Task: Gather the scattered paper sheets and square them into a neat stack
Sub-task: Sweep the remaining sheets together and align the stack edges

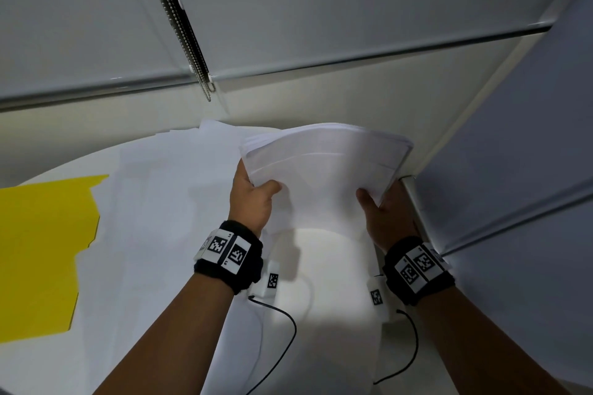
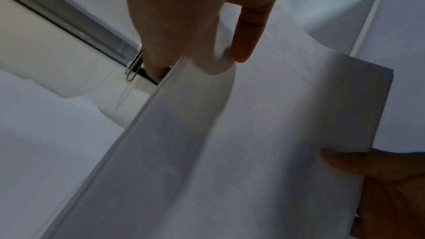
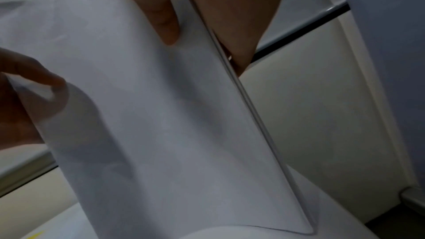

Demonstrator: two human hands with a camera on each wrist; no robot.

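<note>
Bare forearms wearing black wristbands with square black-and-white coded tags reach over a round white tabletop, thin black cables trailing beneath them. Both hands clamp a bundle of white paper sheets, stood on its lower edge near the tabletop's far right edge and bowed: the left hand pinches the left side, thumb in front, while the right hand grips the right side likewise. More loose white sheets cover the tabletop's left half, overlapping a yellow sheet at the left edge. Behind stands a pale roller blind with a beaded metal chain hanging just beyond the far edge; a grey panel crowds the right side, close beside the bundle. No writing is readable.
</note>
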